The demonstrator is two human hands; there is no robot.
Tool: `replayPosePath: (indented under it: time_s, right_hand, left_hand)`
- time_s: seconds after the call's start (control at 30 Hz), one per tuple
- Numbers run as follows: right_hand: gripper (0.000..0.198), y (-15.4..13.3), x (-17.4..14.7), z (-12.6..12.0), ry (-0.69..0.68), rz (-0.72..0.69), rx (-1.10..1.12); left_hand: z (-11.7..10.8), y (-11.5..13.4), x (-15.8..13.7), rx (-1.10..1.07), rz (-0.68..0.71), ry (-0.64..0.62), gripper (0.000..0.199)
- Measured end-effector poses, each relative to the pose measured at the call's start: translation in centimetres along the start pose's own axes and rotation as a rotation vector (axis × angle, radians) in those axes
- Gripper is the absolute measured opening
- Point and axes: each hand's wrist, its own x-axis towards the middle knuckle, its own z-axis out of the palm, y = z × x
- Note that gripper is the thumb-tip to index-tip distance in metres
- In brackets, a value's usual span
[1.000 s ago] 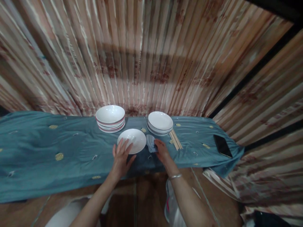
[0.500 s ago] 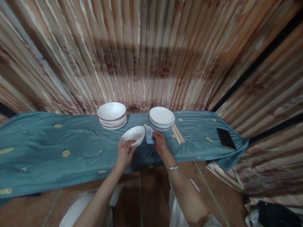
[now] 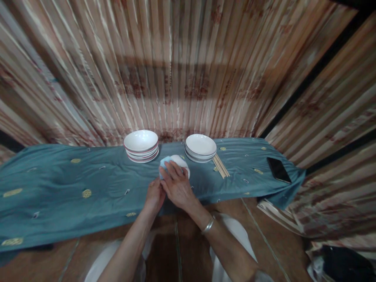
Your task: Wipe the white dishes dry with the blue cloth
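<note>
A white bowl (image 3: 179,159) is in front of me over the near part of the table, tilted and largely covered by my right hand. My left hand (image 3: 155,195) is closed on the bowl's near left side; its fingertips are partly hidden. Fingers of my right hand (image 3: 178,187) lie over a light blue cloth (image 3: 163,162) and press it against the bowl's surface. Both hands touch or nearly touch at the near edge of the bowl. Behind it, to the left, stands a stack of white bowls (image 3: 141,141) with reddish rims.
A stack of white plates (image 3: 201,145) with dark rims stands back right, with several wooden chopsticks (image 3: 221,166) beside it. A black phone (image 3: 278,170) lies at the right end of the green-blue tablecloth (image 3: 108,180). Patterned curtains (image 3: 176,78) hang behind.
My right hand has moved left with the cloth, from beside the bowl onto it. The bowl has turned in my left hand, and the two hands have come together.
</note>
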Motion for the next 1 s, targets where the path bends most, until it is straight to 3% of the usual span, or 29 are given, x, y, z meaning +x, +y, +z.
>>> replayPosePath:
  time_s: [0.17,0.47,0.63,0.77,1.0]
  right_hand:
    - [0.034,0.6,0.7,0.9,-0.023,0.009,-0.053]
    - [0.036,3.5,2.5,0.4,0.040,0.129,0.226]
    - [0.041,6.8,2.5,1.3,0.138,0.308,0.592]
    - [0.049,8.6,1.5,3.1,0.231,0.531,0.848]
    - [0.057,8.7,-0.7,6.6,0.311,0.752,0.885]
  left_hand:
    - [-0.5,-0.6,0.8,-0.072,-0.019,0.059,0.019]
    - [-0.5,-1.2,1.5,-0.153,-0.077,0.047,0.023]
    - [-0.8,-1.3,1.7,-0.137,-0.073,0.057,0.027]
    - [-1.2,-1.3,2.1,-0.150,-0.114,0.099,0.032]
    - [-2.0,-1.2,2.6,-0.191,-0.197,0.136,0.044]
